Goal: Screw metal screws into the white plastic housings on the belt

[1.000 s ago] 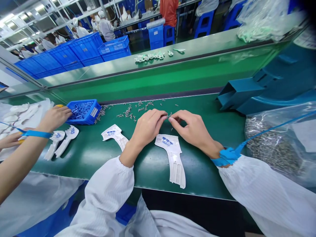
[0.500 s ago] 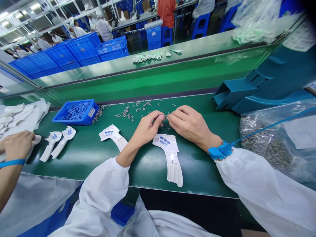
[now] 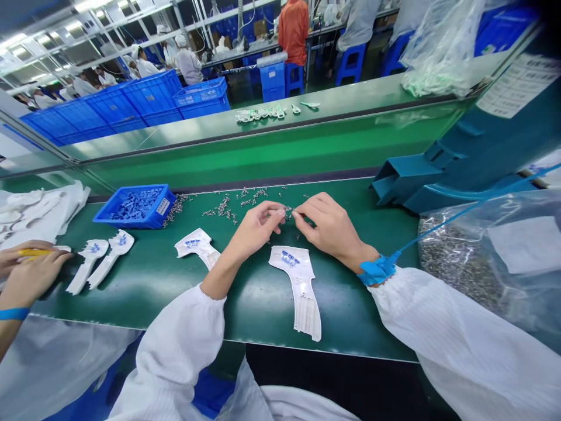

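My left hand [image 3: 254, 227] and my right hand [image 3: 328, 225] meet fingertip to fingertip over the green bench [image 3: 359, 304], each pinched on a tiny metal part that is too small to name. Loose small metal parts [image 3: 228, 207] lie scattered just beyond them. Below my hands lies a white plastic housing [image 3: 300, 286] with blue pieces set in its wide end. A second white housing [image 3: 198, 245] lies to its left. A blue strap [image 3: 376, 270] with a blue cord circles my right wrist.
A blue tray [image 3: 137, 206] of small blue parts stands at the left, with two more white housings [image 3: 103, 260] near it. A co-worker's hands [image 3: 30, 270] hold a yellow tool at far left. A clear bag of metal parts [image 3: 477, 263] lies right, a teal machine base [image 3: 421, 175] behind.
The co-worker's hand drew back from the blue tray to the far left and now holds a yellow tool. My two hands stayed pinched together over the scattered parts.
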A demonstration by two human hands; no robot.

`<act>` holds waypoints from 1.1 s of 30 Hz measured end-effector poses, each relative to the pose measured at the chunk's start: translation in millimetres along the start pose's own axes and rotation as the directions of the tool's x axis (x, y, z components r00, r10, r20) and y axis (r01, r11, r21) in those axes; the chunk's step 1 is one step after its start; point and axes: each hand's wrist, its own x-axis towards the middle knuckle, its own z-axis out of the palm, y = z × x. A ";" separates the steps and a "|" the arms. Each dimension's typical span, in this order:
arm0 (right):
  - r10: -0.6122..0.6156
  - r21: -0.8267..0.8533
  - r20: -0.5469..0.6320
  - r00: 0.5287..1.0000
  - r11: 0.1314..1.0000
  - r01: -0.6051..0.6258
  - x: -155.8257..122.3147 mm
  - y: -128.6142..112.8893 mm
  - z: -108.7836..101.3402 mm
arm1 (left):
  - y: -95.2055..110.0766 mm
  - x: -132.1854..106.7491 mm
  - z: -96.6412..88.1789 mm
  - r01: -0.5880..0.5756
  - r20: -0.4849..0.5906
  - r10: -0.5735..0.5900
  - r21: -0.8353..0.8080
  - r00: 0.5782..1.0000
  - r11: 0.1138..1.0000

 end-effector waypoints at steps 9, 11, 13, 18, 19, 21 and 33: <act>0.116 0.152 0.084 0.990 0.980 -0.128 -4.6 -2.9 -1.4 | -10.6 -2.6 5.0 -0.320 0.009 0.451 0.717 0.893 0.620; 0.118 0.166 0.104 0.988 0.977 -0.134 -4.6 -3.8 -1.5 | -11.8 -2.8 4.4 -0.323 0.026 0.449 0.732 0.893 0.600; 0.121 0.179 0.110 0.987 0.974 -0.139 -4.3 -5.2 -0.9 | -12.1 -3.4 4.5 -0.322 0.038 0.438 0.736 0.898 0.596; 0.114 0.152 0.073 0.991 0.980 -0.124 -1.4 -11.5 -2.3 | -8.7 -6.6 7.6 -0.300 0.022 0.397 0.694 0.917 0.654; 0.094 0.116 0.071 0.993 0.988 -0.102 -0.1 -12.7 -3.6 | -7.2 -7.3 8.3 -0.297 0.014 0.391 0.676 0.920 0.674; 0.018 -0.002 0.082 0.996 1.000 -0.018 3.1 -14.3 -6.7 | -3.5 -8.5 9.1 -0.297 0.003 0.379 0.629 0.925 0.719; -0.317 -0.281 0.329 0.890 0.867 0.412 30.4 -24.0 -35.8 | 0.9 -10.9 -10.8 -0.236 0.206 0.215 0.082 0.955 0.968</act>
